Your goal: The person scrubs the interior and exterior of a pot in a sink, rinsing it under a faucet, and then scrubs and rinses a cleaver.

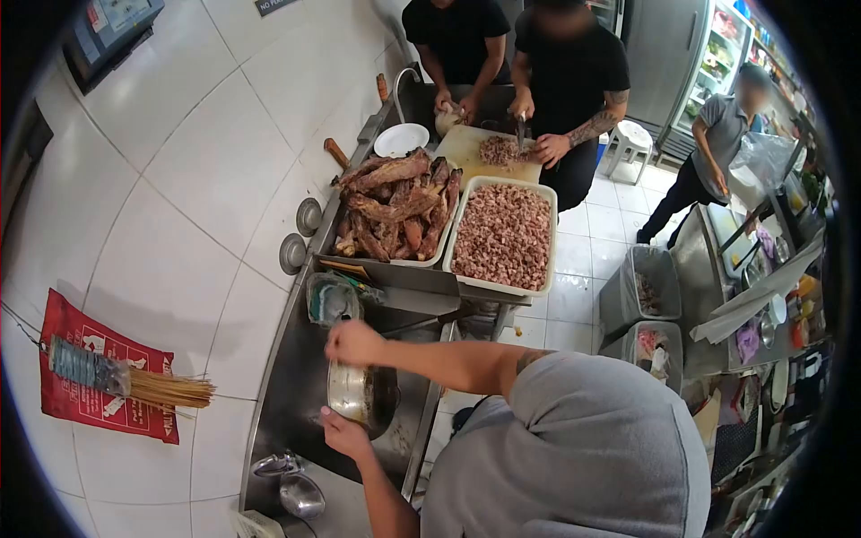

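Observation:
A metal pot (351, 391) is tilted in the sink, with wet-looking, stained metal on its side. My left hand (345, 436) grips its near lower edge, thumb against the metal. At the pot's upper edge my right hand (355, 343) is closed in a fist. Whatever the right fingers hold, if anything, is hidden. Just beyond that hand, a clear plastic container (333, 299) with a scrubber-like thing in it sits at the sink's corner.
The steel sink (413, 439) has a faucet (275, 464) and a metal ladle-like bowl (301, 495). Roasted meat pieces (395, 206) and a tray of chopped meat (502, 235) stand beyond. Two people work there, one chopping with a knife (521, 131). Bins (653, 282) stand behind me.

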### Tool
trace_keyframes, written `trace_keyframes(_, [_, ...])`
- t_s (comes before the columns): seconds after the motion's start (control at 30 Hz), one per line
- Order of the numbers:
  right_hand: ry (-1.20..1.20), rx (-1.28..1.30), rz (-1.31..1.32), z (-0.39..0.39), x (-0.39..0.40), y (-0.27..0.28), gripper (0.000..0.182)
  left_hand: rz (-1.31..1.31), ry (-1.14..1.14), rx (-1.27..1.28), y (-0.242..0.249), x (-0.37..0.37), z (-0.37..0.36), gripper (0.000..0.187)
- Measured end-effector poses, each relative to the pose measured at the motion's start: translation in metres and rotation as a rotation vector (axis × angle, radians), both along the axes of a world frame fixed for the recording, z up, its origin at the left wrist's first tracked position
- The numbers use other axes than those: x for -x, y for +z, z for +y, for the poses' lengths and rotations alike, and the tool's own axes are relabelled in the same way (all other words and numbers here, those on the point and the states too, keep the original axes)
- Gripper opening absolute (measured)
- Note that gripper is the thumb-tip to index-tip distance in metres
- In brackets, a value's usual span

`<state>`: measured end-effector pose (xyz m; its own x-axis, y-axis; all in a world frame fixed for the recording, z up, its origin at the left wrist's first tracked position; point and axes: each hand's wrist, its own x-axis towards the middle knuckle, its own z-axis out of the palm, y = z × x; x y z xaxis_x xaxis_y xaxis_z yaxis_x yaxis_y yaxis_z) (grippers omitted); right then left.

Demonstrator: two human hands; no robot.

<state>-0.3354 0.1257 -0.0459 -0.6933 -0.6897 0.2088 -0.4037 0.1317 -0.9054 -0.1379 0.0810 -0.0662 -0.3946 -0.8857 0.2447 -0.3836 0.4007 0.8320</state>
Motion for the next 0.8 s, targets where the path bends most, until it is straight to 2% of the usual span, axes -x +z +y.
trace_keyframes(0.03, [-0.072,-0.098,-0.142,0.006,0.012,0.004,0.025,-0.005,0.002,-0.001,-0.002,0.000,0.002,0.055])
trace_keyframes(0.1, [-0.029,-0.114,-0.093,-0.002,0.002,0.007,0.022,-0.025,0.072,-0.021,-0.003,0.003,0.005,0.055])
trace_keyframes(0.17, [-0.028,0.061,0.541,-0.012,-0.043,0.002,0.019,-0.015,0.058,-0.009,-0.001,0.003,0.002,0.058])
trace_keyframes(0.2, [0.188,0.312,0.675,-0.008,-0.054,0.008,0.017,-0.003,0.045,0.008,0.000,0.003,0.001,0.061])
trace_keyframes(0.23, [0.186,0.314,0.671,-0.007,-0.052,0.003,0.017,-0.007,0.044,0.010,0.001,-0.002,0.003,0.061])
trace_keyframes(0.3, [0.118,0.178,0.501,-0.007,-0.039,-0.003,0.019,-0.004,-0.046,-0.075,0.001,-0.010,0.001,0.064])
trace_keyframes(0.33, [0.059,0.120,0.257,0.003,-0.030,0.005,0.021,-0.005,-0.042,-0.074,-0.001,-0.015,0.002,0.064])
trace_keyframes(0.37, [0.059,0.120,0.255,0.004,-0.020,0.005,0.021,0.016,-0.026,-0.082,-0.005,-0.019,0.005,0.064])
trace_keyframes(0.43, [-0.077,-0.044,0.014,0.006,-0.006,0.010,0.026,0.042,-0.020,-0.087,-0.001,-0.020,0.011,0.065])
trace_keyframes(0.47, [-0.017,-0.019,-0.021,0.006,-0.014,0.011,0.028,0.046,-0.012,-0.097,0.003,-0.020,0.013,0.065])
trace_keyframes(0.5, [-0.013,-0.018,-0.017,0.003,-0.024,0.014,0.028,0.046,0.000,-0.109,0.006,-0.021,0.015,0.065])
trace_keyframes(0.57, [0.112,0.092,0.392,-0.004,-0.042,0.017,0.029,0.009,0.024,-0.096,0.003,-0.025,0.006,0.066])
trace_keyframes(0.63, [0.118,0.070,0.338,-0.003,-0.038,0.031,0.030,-0.016,0.046,-0.087,0.005,-0.028,0.006,0.067])
trace_keyframes(0.7, [-0.078,0.109,0.265,-0.007,-0.022,0.044,0.031,0.061,0.096,-0.141,0.010,-0.032,0.007,0.068])
trace_keyframes(0.77, [-0.037,0.117,0.365,-0.014,-0.017,0.038,0.032,0.050,0.103,-0.153,0.007,-0.036,0.002,0.067])
trace_keyframes(0.8, [0.105,0.067,0.505,-0.014,-0.019,0.035,0.034,0.036,0.106,-0.166,0.006,-0.037,0.001,0.067])
